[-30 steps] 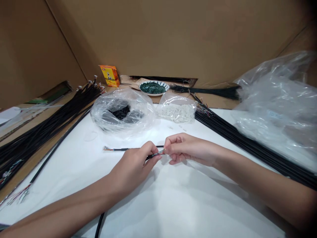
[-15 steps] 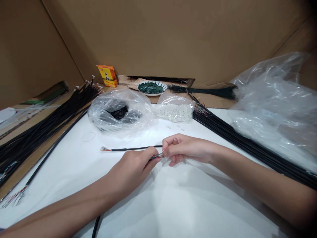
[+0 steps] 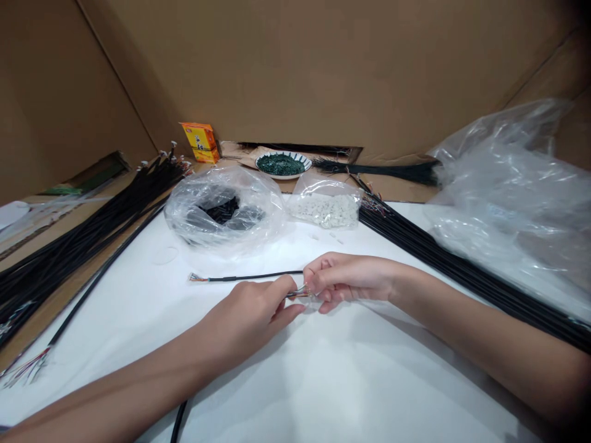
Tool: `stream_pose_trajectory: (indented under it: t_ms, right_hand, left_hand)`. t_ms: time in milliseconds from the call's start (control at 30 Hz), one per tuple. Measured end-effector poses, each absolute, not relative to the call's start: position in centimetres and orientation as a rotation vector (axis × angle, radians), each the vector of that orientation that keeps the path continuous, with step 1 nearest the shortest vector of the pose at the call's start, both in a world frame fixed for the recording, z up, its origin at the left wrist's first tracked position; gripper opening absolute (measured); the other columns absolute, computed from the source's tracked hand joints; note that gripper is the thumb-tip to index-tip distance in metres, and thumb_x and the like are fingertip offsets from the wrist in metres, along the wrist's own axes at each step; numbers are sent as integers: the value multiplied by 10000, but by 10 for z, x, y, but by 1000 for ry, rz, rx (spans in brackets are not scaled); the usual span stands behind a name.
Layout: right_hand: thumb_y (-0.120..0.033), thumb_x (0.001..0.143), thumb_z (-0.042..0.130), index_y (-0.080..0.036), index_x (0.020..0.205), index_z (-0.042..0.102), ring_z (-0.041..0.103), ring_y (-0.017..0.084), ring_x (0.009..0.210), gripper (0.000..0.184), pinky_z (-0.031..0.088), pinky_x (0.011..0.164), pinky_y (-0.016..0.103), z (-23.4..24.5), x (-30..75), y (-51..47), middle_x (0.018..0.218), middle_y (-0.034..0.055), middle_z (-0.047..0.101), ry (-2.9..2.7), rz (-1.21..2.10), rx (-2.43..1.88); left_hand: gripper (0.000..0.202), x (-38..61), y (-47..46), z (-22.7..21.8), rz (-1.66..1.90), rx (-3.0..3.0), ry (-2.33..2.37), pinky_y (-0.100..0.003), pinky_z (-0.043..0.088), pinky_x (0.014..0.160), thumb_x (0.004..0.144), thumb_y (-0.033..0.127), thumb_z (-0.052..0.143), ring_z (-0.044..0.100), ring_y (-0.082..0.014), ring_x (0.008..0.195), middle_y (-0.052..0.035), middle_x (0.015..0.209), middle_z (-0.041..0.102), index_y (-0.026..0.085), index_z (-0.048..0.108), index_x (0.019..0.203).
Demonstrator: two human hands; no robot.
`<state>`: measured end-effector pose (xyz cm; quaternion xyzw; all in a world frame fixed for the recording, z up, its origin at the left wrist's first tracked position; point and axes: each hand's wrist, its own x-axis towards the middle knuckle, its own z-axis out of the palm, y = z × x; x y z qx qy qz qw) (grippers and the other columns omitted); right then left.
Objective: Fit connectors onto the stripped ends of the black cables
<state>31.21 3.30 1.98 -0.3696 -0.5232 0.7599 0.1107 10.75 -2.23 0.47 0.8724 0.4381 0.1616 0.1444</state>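
My left hand (image 3: 258,307) is closed around the end of a black cable (image 3: 180,421), whose lower length comes out beneath my forearm. From between its thumb and fingers stick out thin coloured wires (image 3: 299,291). My right hand (image 3: 344,280) pinches the tips of these wires, its fingers curled; whether a small part sits in the pinch is too small to tell. Behind my hands another black cable (image 3: 249,276) lies on the white table surface (image 3: 351,375), with a white connector (image 3: 192,277) and short coloured wires at its left end.
Bundles of black cables lie left (image 3: 106,215) and right (image 3: 438,264). At the back are a clear bag of black pieces (image 3: 184,215), a bag of white pieces (image 3: 327,210), a plate (image 3: 305,161) of dark green bits and an orange box (image 3: 201,141). Clear plastic (image 3: 517,184) lies right.
My left thumb and fingers have parted slightly and sit nearer the wire ends, so the wires show more. My right hand has shifted slightly toward me, still pinching.
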Motion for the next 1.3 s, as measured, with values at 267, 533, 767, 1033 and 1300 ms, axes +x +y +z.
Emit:
stream_pose_trajectory:
  t_ms: [267,533,767,1033,1300]
  right_hand:
    - [-181,729,670,-113,700,643,496,27,489,79,561,658,217,14,312,33,543,-46,521,-1488,2278,-1038]
    - [-152,749,646,-111,714,647,483,17,456,54,569,660,221,19,312,33,522,-47,531,-1509,2257,-985]
    - [-160,743,652,-112,700,648,507,26,480,64,565,644,212,20,311,30,527,-41,536,-1466,2268,-960]
    - [-152,776,639,-110,704,644,453,6,436,84,564,674,227,19,309,29,524,-54,528,-1486,2211,-917]
    - [-207,782,680,-112,738,638,504,23,510,113,549,734,236,15,306,27,575,-44,544,-1407,2145,-857]
  left_hand:
    - [136,103,-22,-2,514,2681,1233,-187,319,537,929,252,387,567,-103,605,18,740,633,205,510,896]
    - [177,103,-24,-1,655,2820,1163,-208,328,496,944,280,389,577,-114,559,10,691,641,175,522,896]
    - [167,104,-23,1,770,2770,1091,-204,349,514,941,232,388,552,-90,555,21,670,606,169,530,882]
    - [166,107,-25,3,764,2461,1270,-179,347,505,943,304,376,512,-65,512,58,650,605,203,493,885]
    - [195,110,-23,6,880,2023,1247,-145,348,474,915,370,447,436,-28,449,52,673,642,189,485,853]
